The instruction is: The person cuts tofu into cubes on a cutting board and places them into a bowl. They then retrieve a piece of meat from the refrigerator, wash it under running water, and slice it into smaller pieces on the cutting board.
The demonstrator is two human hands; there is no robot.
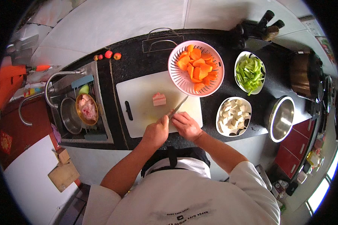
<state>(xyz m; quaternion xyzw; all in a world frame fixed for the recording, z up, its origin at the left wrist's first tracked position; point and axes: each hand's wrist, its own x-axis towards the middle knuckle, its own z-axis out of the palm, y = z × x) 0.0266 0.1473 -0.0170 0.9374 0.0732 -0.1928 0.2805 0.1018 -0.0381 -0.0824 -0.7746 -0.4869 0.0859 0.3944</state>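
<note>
A knife (179, 106) slants over the white cutting board (138, 84), its tip pointing up and right. Around its handle my left hand (157, 131) is closed. Beside the blade, my right hand (186, 126) has its fingers bunched near the lower part of the knife; whether they pinch anything is hidden. A small block of pink and white meat (159, 99) lies on the board, up and left of both hands. Sliced carrots (197, 67) fill a pink colander (173, 80) that overlaps the board's upper right corner.
Right of the board stand a dish of white cubes (233, 114), a dish of chopped green vegetable (249, 73) and a steel bowl (283, 119). At left, the sink (108, 129) holds a bowl of raw meat (88, 109). A wire rack (157, 42) and small red fruits (108, 54) sit behind.
</note>
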